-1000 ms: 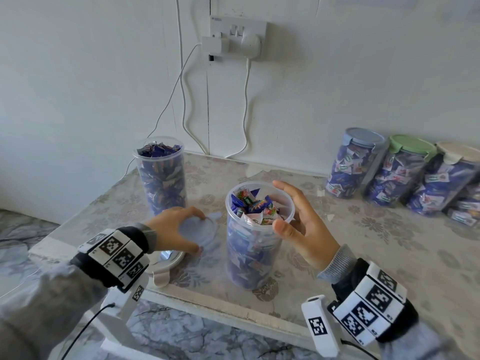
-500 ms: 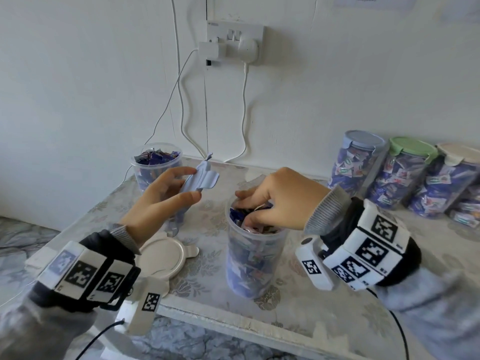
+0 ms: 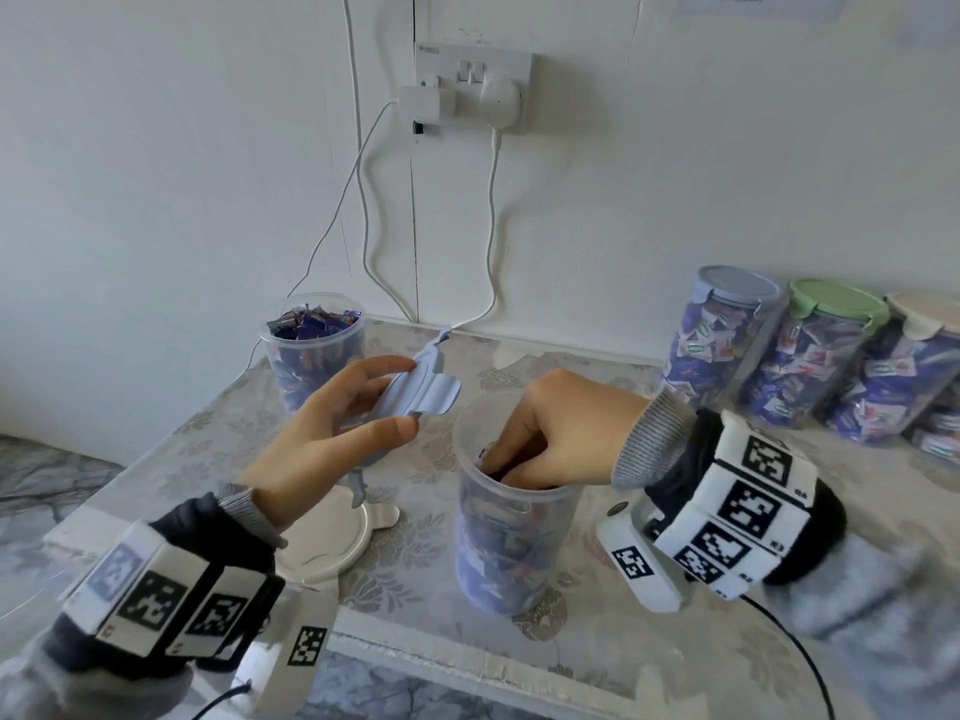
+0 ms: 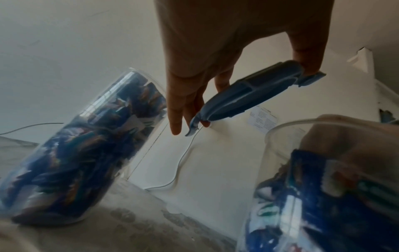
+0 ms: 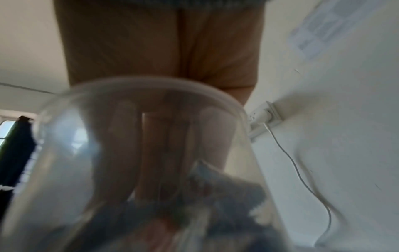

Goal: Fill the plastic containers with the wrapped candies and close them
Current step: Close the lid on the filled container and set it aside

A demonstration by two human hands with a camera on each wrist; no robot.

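1. Head view: the left hand (image 3: 317, 439) has lifted the blue lid (image 3: 421, 389) off the table (image 3: 597, 641) and now holds it up on edge, thumb at one rim and fingertips at the other. A second ago that hand lay flat on the lid. The right hand (image 3: 550, 433), which was cupping the rim of the near jar (image 3: 511, 543), has since gone into its mouth, fingers straight and pressing down on the candies (image 3: 498, 558). I judge this as packing the heap low so the lid can seat; closing comes next.

2. Head view, around: a white lid (image 3: 332, 537) lies below the left palm. A second open jar (image 3: 314, 345), heaped with sweets, stands beyond the left fingertips. Three closed jars (image 3: 779, 356) lean against the wall, well away past the right wrist. Charger cables (image 3: 363, 210) hang from a socket behind.

3. Left wrist view: the lid (image 4: 248, 97) sits pinched between thumb and fingers (image 4: 179, 109), tilted, with its tab hanging beside the fingertips. The far jar (image 4: 82, 150) is just past them; the near jar (image 4: 323, 179) is to the thumb side.

4. Right wrist view: blurred, but the fingers (image 5: 155, 153) show through the clear wall (image 5: 64, 145), extended inside the rim, tips on wrappers (image 5: 215, 196). The hand itself blocks the mouth, so it must come out before the lid can go on.
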